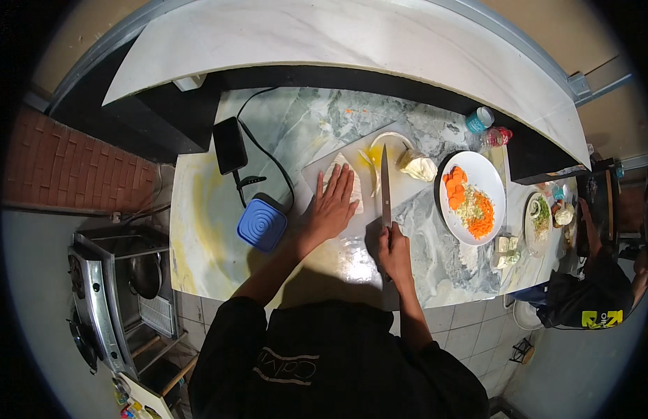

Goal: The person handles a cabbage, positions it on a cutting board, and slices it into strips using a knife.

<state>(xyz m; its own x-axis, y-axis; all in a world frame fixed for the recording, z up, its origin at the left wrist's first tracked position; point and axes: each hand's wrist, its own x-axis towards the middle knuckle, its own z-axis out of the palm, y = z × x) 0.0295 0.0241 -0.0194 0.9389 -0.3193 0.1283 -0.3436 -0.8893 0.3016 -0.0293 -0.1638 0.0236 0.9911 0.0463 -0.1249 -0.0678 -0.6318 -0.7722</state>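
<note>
My left hand lies flat, fingers spread, on a pale, wedge-shaped piece of food, perhaps cabbage, on a white cutting board. My right hand grips the handle of a long kitchen knife; its blade points away from me over the board. Left of the blade are thin pale strips and a yellow stain. Beyond it sits a cut piece of pale cabbage at the board's right corner. To the right, a white plate holds sliced carrot, shredded carrot and chopped pale vegetable.
On the left stand a blue-lidded container and a black phone-like device with a cable. Small wrapped blocks, a can and a plastic bottle are at the right. Another person works farther right beside a second plate. A stove stands lower left.
</note>
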